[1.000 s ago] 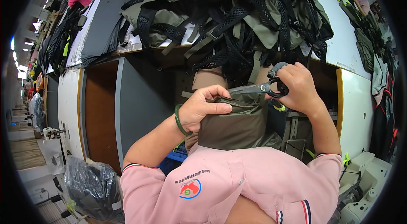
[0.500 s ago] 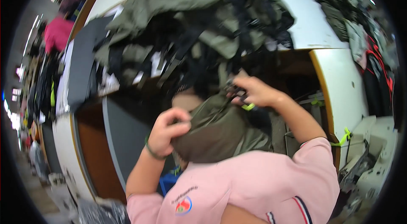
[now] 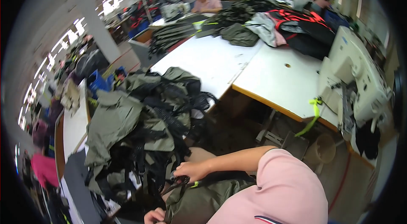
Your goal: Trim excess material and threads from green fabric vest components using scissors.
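My right hand [image 3: 191, 170] is closed around small dark thread snips [image 3: 179, 182] with a yellow-green bit by them, right at the top edge of an olive-green fabric piece [image 3: 203, 198]. My left hand [image 3: 154, 216] shows only partly at the bottom edge, its fingers curled on the lower left side of the same olive piece. The piece hangs between the two hands, in front of my pink sleeve [image 3: 280, 190]. A heap of olive bags with black straps [image 3: 140, 131] lies just beyond my right hand.
A white worktable [image 3: 254, 67] stretches to the right, with a white sewing machine [image 3: 360, 80] on its far end. Red-and-black bags [image 3: 305, 25] and more olive pieces lie farther back. A seated person [image 3: 207, 1] works at the rear. Another person in pink [image 3: 40, 169] stands at the left.
The view has swung round, so the tables and room now fill the picture. Both hands have dropped to the lower edge and still hold the olive piece and the snips.
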`<state>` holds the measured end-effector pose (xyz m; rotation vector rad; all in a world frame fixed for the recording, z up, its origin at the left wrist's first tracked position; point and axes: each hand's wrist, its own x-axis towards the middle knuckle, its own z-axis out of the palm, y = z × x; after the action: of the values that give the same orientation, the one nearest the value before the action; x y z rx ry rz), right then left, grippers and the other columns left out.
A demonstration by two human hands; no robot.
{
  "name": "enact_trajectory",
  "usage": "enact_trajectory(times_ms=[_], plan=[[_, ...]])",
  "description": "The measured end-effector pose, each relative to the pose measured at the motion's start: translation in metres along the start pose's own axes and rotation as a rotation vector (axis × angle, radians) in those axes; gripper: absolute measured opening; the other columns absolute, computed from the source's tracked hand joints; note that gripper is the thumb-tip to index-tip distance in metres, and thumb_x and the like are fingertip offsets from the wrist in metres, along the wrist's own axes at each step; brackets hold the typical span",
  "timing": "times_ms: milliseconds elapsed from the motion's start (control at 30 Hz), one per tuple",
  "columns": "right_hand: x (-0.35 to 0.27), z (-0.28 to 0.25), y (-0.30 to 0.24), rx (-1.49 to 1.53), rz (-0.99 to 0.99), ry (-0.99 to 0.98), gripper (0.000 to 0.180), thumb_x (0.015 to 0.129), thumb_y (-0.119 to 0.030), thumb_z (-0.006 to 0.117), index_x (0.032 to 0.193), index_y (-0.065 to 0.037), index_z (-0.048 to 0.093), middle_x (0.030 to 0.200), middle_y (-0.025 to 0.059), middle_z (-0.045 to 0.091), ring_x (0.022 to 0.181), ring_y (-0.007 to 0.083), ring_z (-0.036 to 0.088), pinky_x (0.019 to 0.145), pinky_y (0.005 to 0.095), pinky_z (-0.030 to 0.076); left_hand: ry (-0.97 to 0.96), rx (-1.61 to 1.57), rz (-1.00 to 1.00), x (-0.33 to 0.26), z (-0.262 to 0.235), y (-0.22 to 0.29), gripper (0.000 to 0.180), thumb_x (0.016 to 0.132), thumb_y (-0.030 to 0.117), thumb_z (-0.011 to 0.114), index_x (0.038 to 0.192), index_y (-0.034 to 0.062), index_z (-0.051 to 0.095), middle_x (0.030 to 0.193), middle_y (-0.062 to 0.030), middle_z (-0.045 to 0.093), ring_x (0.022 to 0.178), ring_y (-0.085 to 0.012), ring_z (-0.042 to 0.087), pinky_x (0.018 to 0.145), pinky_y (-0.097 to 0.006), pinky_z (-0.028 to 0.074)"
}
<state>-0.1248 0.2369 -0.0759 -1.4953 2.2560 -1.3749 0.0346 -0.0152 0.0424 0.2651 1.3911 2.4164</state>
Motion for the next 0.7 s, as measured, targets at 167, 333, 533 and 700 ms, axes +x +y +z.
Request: enact_trajectory(times_ms=[167,333,533,700], plan=[[0.005,-0.030,-0.006,-0.001,0.004,0.037,0.021,0.078,-0.014,0.071,0.092,-0.007,0.057,0.090,0.0117,0.060,0.092,0.0334,0.059,0.082,0.0424,0.043,-0.017,0.082,0.145,-0.012,-0.019,0.017,0.015,0.085,-0.001,0.066,0.093,0.0018,0.054,0.087,-0.0077,0.049,0.075,-0.0156,0.047,0.070,-0.030,0.039],[-0.006,-0.091,-0.053,0.314,0.110,0.072,0.026,0.081,-0.014,0.076,0.095,-0.002,0.058,0.086,0.0099,0.065,0.083,0.0224,0.063,0.073,0.0350,0.049,0.248,0.378,0.276,-0.030,-0.030,0.036,0.016,0.086,-0.001,0.064,0.099,0.0052,0.056,0.098,-0.0059,0.056,0.080,-0.0122,0.047,0.074,-0.027,0.038],[-0.010,-0.116,-0.094,0.466,0.131,0.123,0.023,0.082,-0.018,0.075,0.089,-0.003,0.059,0.085,0.0024,0.061,0.081,0.0095,0.055,0.074,0.0283,0.047,0.215,0.687,0.319,-0.028,-0.083,0.017,0.012,0.093,0.005,0.062,0.105,0.0032,0.060,0.103,-0.0044,0.058,0.091,-0.0140,0.051,0.082,-0.026,0.038],[-0.018,-0.121,-0.095,0.562,0.264,0.163,0.029,0.083,-0.023,0.079,0.094,-0.003,0.062,0.089,0.0029,0.063,0.086,0.0103,0.057,0.079,0.0289,0.048,0.461,0.438,0.120,-0.002,-0.069,-0.004,0.009,0.091,0.011,0.062,0.088,0.0050,0.057,0.087,0.0023,0.053,0.084,-0.0094,0.049,0.082,-0.026,0.040]])
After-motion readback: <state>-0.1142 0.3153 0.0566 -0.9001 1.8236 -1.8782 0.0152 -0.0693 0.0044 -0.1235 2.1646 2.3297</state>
